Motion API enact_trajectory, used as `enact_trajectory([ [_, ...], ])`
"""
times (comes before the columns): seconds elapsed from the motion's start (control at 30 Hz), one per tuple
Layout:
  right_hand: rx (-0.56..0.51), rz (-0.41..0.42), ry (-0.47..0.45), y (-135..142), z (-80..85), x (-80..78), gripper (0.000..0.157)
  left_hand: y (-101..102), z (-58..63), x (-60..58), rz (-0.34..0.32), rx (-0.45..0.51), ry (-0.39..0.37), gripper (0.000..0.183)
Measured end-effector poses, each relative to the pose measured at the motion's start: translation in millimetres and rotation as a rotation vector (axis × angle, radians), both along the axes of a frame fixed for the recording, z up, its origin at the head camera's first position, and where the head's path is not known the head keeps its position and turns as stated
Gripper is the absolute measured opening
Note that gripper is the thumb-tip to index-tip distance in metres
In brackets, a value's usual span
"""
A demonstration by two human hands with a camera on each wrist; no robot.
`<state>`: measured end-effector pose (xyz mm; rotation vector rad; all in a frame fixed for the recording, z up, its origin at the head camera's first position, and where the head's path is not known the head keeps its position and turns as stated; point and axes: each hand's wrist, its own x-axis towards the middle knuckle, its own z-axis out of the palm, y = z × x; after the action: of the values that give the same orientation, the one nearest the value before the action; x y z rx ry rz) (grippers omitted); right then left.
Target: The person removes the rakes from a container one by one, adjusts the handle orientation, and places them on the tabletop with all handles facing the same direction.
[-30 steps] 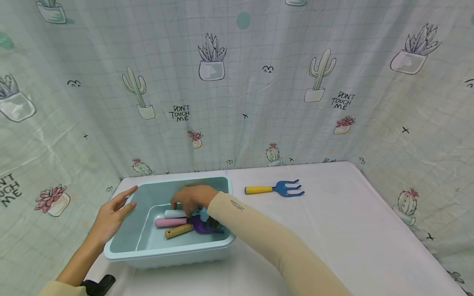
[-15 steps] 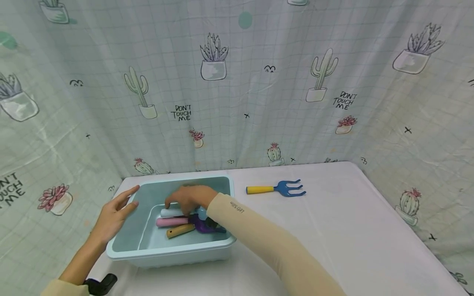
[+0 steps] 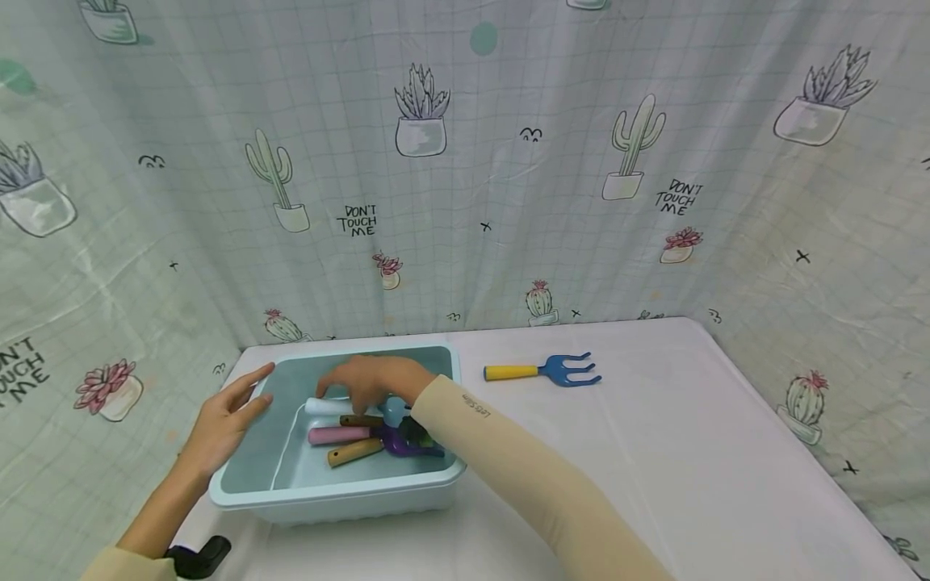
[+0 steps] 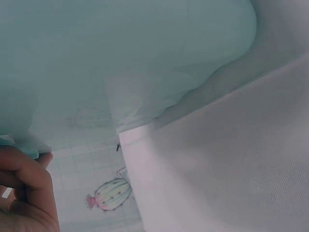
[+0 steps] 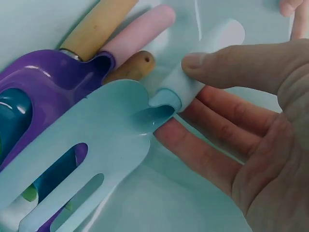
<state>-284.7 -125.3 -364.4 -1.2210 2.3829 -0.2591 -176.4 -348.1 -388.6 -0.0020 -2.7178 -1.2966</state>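
Inside the light blue plastic basin, my right hand pinches the white handle of a pale blue hand fork, thumb on top and fingers beneath. Beside it in the basin lie a purple hand fork with a pink handle and tools with wooden handles, their heads partly hidden under the purple one. At the basin's left rim, my left hand holds the edge with thumb and fingers; in the left wrist view its curled fingers show at the rim.
A blue hand fork with a yellow handle lies on the white table, right of the basin. Patterned cloth hangs behind and on both sides. A black object sits by my left wrist.
My right hand has shifted slightly left and up with the pale blue hand fork, baring a wooden handle beneath. My left hand keeps its place at the rim.
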Motion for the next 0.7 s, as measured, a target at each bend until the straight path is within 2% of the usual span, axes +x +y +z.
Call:
enact_trajectory([
  [0.47,-0.026,0.061,0.150,5.5,24.4,7.4,0.059,-0.9,-0.6,2.0,-0.006,-0.001,0.002,0.058],
  [0.7,-0.030,0.108,0.170,7.7,39.3,13.1,0.059,-0.6,-2.1,1.3,-0.009,-0.003,0.001,0.058],
])
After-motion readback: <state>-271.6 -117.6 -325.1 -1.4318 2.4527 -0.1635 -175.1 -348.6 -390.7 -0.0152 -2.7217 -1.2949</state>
